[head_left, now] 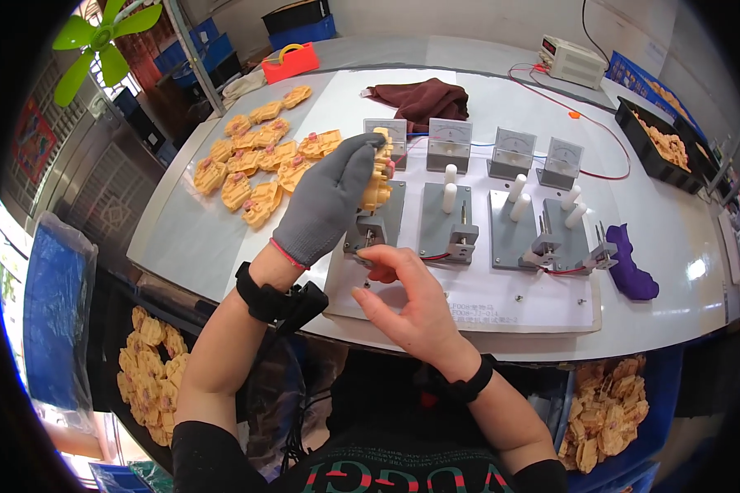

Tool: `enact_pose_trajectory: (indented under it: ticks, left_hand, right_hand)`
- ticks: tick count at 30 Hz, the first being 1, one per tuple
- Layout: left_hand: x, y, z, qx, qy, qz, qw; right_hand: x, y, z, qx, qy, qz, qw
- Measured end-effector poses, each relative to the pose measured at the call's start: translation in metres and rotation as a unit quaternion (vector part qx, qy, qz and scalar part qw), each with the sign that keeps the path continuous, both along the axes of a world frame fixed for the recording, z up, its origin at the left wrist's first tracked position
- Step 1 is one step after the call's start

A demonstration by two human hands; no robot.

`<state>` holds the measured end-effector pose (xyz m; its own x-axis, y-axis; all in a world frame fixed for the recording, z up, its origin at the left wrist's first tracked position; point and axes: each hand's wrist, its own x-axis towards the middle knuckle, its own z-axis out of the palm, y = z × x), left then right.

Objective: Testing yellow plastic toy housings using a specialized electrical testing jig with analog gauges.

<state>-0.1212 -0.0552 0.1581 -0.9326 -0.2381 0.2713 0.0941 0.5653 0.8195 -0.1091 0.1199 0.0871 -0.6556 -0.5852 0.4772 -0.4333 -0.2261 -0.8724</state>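
In a grey glove, my left hand (325, 193) grips a yellow plastic part (377, 185) with its fingers closed round it. The part is held upright above the leftmost grey fixture plate (395, 201), below a panel meter (386, 135). My bare right hand (415, 308) is at the front of that same fixture. Its index fingertip reaches the small grey clamp block (372, 230), while the thumb stays apart from it. Nothing shows between the right thumb and index finger; its other fingers are partly hidden.
To the right stand several fixtures with white pegs (449, 197) and meters (450, 144). Yellow parts (255, 164) lie at the left. A maroon cloth (423, 100), purple cloth (631, 263), power supply (574, 59) and black bin (658, 144) sit around. Parts (604, 415) fill a lower bin.
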Motion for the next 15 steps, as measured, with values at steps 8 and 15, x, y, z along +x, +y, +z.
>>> enact_pose_trajectory:
  ticks: [8,15]
  left_hand:
    - [0.003,-0.004,0.011,-0.057,-0.037,0.03,0.997]
    - [0.008,-0.016,0.007,-0.138,-0.075,-0.045,0.987]
  right_hand:
    - [-0.001,0.001,0.001,-0.002,0.009,0.0,1.0]
    - [-0.002,0.001,0.0,-0.005,0.022,-0.007,1.0]
